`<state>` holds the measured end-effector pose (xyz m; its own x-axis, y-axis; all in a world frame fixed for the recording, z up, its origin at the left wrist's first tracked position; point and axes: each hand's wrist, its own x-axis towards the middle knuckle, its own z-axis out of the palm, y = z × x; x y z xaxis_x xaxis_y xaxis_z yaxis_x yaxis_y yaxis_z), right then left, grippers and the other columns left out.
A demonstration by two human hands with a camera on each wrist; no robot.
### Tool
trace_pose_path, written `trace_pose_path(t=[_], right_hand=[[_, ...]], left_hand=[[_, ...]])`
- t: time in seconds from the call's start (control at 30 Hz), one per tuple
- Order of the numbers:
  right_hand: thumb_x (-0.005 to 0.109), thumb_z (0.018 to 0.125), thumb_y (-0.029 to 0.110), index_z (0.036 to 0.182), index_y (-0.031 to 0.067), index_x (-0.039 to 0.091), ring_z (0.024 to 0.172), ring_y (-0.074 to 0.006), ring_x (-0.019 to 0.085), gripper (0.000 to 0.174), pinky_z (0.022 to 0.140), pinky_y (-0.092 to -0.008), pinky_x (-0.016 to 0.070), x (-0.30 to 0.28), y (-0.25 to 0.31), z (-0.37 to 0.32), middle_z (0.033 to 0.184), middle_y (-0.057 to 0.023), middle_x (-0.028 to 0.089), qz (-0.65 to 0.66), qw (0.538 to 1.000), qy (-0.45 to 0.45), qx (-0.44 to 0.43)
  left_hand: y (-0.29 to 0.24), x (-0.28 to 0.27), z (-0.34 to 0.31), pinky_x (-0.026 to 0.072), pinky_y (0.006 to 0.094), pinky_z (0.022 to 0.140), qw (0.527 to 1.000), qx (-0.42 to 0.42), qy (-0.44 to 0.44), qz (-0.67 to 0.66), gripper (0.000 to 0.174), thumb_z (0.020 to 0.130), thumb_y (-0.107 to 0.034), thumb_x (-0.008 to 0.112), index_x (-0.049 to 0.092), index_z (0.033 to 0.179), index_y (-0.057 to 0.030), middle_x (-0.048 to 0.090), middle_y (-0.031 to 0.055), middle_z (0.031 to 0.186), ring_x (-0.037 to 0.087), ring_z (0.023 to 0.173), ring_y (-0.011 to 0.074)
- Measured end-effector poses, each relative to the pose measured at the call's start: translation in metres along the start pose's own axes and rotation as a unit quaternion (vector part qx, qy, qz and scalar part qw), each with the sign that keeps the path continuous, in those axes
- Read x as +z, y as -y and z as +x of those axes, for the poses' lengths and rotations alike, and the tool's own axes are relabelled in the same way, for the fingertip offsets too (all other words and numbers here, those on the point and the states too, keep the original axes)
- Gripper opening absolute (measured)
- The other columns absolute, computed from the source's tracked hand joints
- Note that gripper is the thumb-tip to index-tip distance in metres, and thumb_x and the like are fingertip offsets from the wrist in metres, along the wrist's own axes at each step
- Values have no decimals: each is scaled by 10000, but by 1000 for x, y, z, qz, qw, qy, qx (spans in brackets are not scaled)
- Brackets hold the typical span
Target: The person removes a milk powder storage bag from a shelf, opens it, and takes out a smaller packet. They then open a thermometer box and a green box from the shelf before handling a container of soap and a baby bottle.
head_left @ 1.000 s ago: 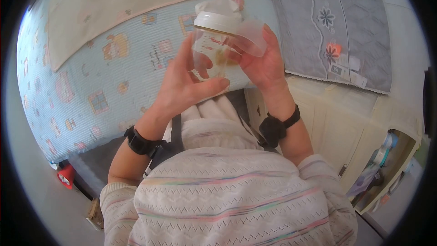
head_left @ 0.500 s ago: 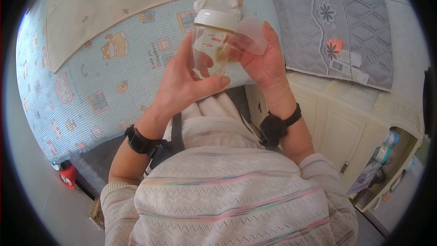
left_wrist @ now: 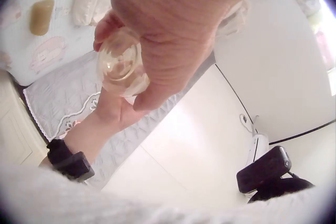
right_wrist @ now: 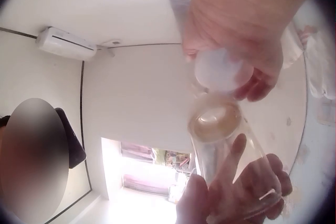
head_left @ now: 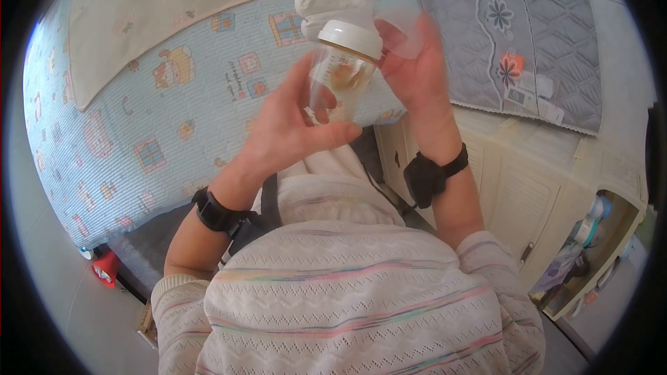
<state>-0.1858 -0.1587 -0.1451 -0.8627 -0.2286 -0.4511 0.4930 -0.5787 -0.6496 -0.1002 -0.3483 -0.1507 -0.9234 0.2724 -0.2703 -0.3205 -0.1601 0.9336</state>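
Note:
A clear bottle [head_left: 332, 87] with a white collar [head_left: 353, 37] is gripped by the left hand [head_left: 288, 125], thumb in front and fingers behind. Just right of the collar, the right hand [head_left: 425, 80] holds a translucent cap [head_left: 403, 33]. In the left wrist view the bottle's round base [left_wrist: 121, 64] faces the camera beside the left hand [left_wrist: 173, 29]. The right wrist view shows the right hand [right_wrist: 247, 24] pinching the cap [right_wrist: 223, 70] above the bottle [right_wrist: 207, 153]; whether they touch is unclear.
Rolled white cloth [head_left: 330, 7] lies on the patterned blue bedding [head_left: 180, 104], below a beige mat [head_left: 153, 14]. At right are a grey quilted cover [head_left: 556, 48] and a cream cabinet [head_left: 514, 194]. A tan block [left_wrist: 41, 17] rests on the bedding.
The bottle has shifted to the right in the left hand's grip. The right hand has moved right and up with the cap. White cloth behind the bottle shows more fully.

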Motion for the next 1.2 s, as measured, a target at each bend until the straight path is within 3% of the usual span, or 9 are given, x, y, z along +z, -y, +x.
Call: trace_pose_path(t=[0.07, 0.23, 0.33, 0.43, 0.53, 0.6, 0.7, 0.77, 1.2], right_hand=[[484, 900, 412, 1177, 33, 483, 962, -254, 576, 469, 833, -402, 453, 7, 3, 3, 1035, -124, 603, 2, 998, 3, -56], [480, 910, 393, 1180, 0, 471, 974, -272, 580, 477, 855, -401, 466, 12, 6, 4, 1038, -152, 599, -15, 998, 39, -43], [493, 911, 371, 1176, -10, 471, 970, -269, 584, 464, 863, -388, 476, 19, 6, 1, 1042, -164, 594, -24, 998, 54, -16], [508, 907, 357, 1160, -12, 485, 947, -252, 592, 448, 853, -374, 484, 19, 1, 0, 1021, -150, 596, -55, 996, 70, 7], [448, 928, 363, 1159, -31, 478, 994, -284, 572, 458, 887, -390, 460, 22, -5, -3, 1057, -176, 582, -92, 994, 60, 8], [381, 950, 372, 1169, -50, 461, 1058, -328, 547, 482, 932, -413, 432, 23, -6, -4, 1106, -215, 564, -108, 993, 50, 3], [382, 949, 379, 1188, -55, 445, 1063, -328, 544, 500, 928, -415, 437, 26, -2, -3, 1110, -219, 563, -146, 986, 83, -12], [539, 896, 335, 1128, 3, 509, 885, -203, 599, 407, 733, -358, 517, 26, -1, -1, 1004, -106, 602, -87, 994, 60, -10], [566, 885, 304, 1132, 36, 525, 907, -204, 606, 367, 702, -367, 532, 25, 7, 4, 995, -89, 609, -83, 991, 92, -57]], left_hand=[[3, -1, 2, 461, 247, 679, 1000, 10, 16, 13, 959, 615, -307, 814, 303, 1349, 37, 565, 100, 945, 546, 783, 138], [0, 0, 2, 459, 287, 768, 998, 25, 50, 30, 961, 616, -337, 807, 308, 1347, 38, 579, 124, 1005, 561, 862, 179], [-1, 1, 1, 397, 240, 724, 999, 0, 45, 16, 938, 584, -356, 830, 376, 1331, -16, 530, 23, 911, 495, 816, 116], [-3, -1, 3, 454, 309, 795, 997, 12, 55, 47, 969, 605, -352, 807, 315, 1345, 33, 590, 140, 1004, 568, 888, 202], [-6, 0, 5, 455, 308, 794, 997, 12, 57, 56, 958, 606, -352, 806, 324, 1340, 32, 596, 130, 989, 568, 885, 194], [-6, 1, 6, 404, 237, 726, 999, 8, 42, 7, 943, 581, -366, 833, 386, 1334, -15, 530, 28, 909, 505, 818, 117], [-7, 0, 7, 415, 243, 747, 998, 1, 38, -43, 973, 572, -323, 851, 360, 1351, -8, 531, 44, 977, 500, 850, 122], [-2, -6, 7, 418, 246, 762, 998, 3, 46, -51, 991, 566, -300, 858, 344, 1359, -3, 530, 55, 1020, 500, 871, 128], [-3, -7, 8, 407, 265, 847, 995, 31, 70, -68, 995, 560, -228, 863, 329, 1369, 2, 520, 60, 1139, 489, 989, 153]])
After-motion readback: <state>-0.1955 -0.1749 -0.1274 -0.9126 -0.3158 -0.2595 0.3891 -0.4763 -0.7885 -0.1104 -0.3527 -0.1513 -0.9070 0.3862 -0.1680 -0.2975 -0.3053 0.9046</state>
